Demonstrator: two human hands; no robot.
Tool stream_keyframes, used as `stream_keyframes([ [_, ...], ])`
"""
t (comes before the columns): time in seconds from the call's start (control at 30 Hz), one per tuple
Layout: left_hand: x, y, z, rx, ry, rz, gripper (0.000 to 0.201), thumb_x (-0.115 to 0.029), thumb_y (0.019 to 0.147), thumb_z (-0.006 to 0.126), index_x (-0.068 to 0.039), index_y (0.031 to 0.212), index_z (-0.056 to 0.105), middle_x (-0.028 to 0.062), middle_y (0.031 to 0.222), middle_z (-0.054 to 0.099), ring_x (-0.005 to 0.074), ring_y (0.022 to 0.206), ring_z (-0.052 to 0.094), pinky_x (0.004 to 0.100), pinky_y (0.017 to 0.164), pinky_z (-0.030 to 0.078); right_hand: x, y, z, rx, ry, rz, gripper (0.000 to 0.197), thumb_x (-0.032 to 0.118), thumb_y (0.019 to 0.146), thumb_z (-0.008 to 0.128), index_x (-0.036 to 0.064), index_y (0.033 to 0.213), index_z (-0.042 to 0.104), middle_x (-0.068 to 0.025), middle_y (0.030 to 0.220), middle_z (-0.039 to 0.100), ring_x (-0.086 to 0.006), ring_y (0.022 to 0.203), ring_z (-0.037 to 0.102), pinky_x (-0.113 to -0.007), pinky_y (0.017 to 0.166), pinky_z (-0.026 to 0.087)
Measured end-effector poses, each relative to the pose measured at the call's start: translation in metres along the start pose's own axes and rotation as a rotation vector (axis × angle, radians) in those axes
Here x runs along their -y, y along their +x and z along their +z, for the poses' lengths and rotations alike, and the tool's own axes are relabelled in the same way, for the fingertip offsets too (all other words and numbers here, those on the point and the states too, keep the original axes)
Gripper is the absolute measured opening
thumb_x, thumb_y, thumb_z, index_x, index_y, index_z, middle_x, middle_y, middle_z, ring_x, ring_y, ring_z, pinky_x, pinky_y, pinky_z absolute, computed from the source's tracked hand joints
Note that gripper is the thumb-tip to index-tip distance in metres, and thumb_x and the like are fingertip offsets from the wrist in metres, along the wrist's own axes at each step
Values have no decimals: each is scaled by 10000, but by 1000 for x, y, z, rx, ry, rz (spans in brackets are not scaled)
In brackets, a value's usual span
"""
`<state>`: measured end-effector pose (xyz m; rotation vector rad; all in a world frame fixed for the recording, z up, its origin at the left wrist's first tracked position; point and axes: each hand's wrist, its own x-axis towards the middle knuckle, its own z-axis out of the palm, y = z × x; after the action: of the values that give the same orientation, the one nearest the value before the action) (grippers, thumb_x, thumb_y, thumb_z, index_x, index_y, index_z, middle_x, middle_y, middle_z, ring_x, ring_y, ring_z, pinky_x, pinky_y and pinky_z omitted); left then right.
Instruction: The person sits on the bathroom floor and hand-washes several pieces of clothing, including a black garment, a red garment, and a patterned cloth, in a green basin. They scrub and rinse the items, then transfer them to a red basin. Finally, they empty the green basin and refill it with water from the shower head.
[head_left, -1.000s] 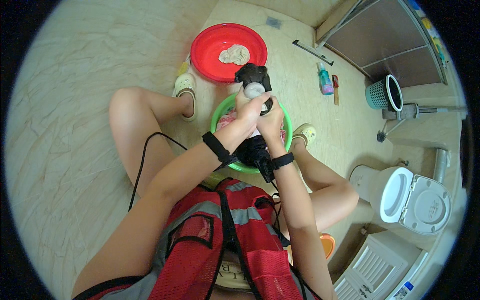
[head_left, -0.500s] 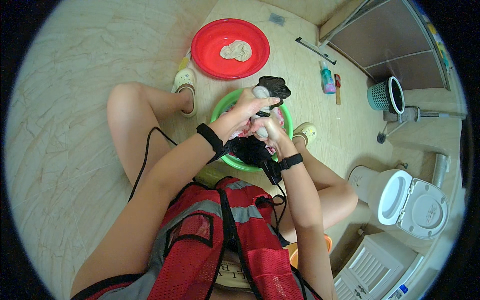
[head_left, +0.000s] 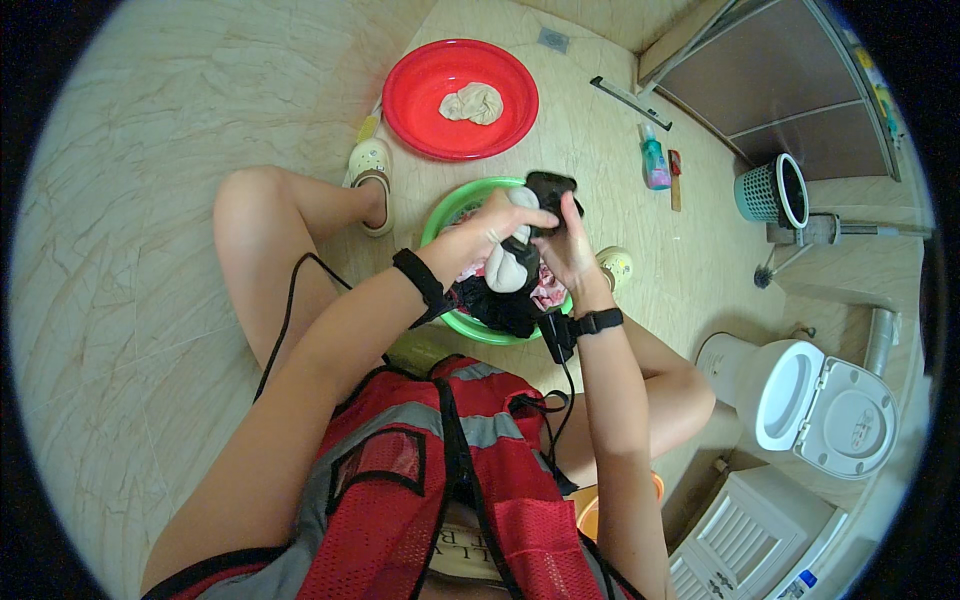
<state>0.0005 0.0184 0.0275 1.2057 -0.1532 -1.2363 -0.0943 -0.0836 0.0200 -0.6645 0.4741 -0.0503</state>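
Above the green basin (head_left: 434, 228) I hold a damp-looking black-and-white cloth (head_left: 508, 268), bunched up and a little like a sock. My left hand (head_left: 492, 224) is closed round its white upper part. On the other side, my right hand (head_left: 569, 252) grips the dark portion between thumb and fingers, partly hidden by the cloth. A black end sticks up past my fingertips, and a white end hangs toward me. Beneath, black fabric (head_left: 495, 305) and pink-and-white patterned fabric (head_left: 549, 290) lie in the basin.
Beyond the green basin stands a red basin (head_left: 408, 132) holding a crumpled beige cloth (head_left: 472, 103). To the right are a squeegee (head_left: 632, 103), a blue-pink bottle (head_left: 655, 165), a brush (head_left: 675, 182), a waste basket (head_left: 760, 194) and a toilet (head_left: 785, 392). My legs flank the green basin.
My right hand has moved up and slightly right along the cloth, its fingers now more stretched. The cloth's white end hangs longer toward me, and its black end has shifted slightly nearer.
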Motion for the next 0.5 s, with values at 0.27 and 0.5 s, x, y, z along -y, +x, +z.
stream_keyframes([
  [0.27, 24, 17, 2, 144, -42, -173, 266, -68, 651, 583, -79, 910, 523, 46, 718, 545, 148, 555, 543, 270, 466, 420, 6, 24, 16, -226, -396, -283, 377, 346, 870, 549, 11, 699, 518, -149, 806, 619, -230, 735, 609, -349, 646, 503],
  [0.5, 49, 33, -8, 147, 64, -49, 304, -123, 680, 543, -94, 981, 516, 38, 733, 537, 153, 572, 538, 276, 484, 446, -7, 26, 13, -466, -161, -246, 321, 237, 840, 559, 61, 591, 458, -54, 556, 462, -194, 535, 527, -317, 491, 426],
])
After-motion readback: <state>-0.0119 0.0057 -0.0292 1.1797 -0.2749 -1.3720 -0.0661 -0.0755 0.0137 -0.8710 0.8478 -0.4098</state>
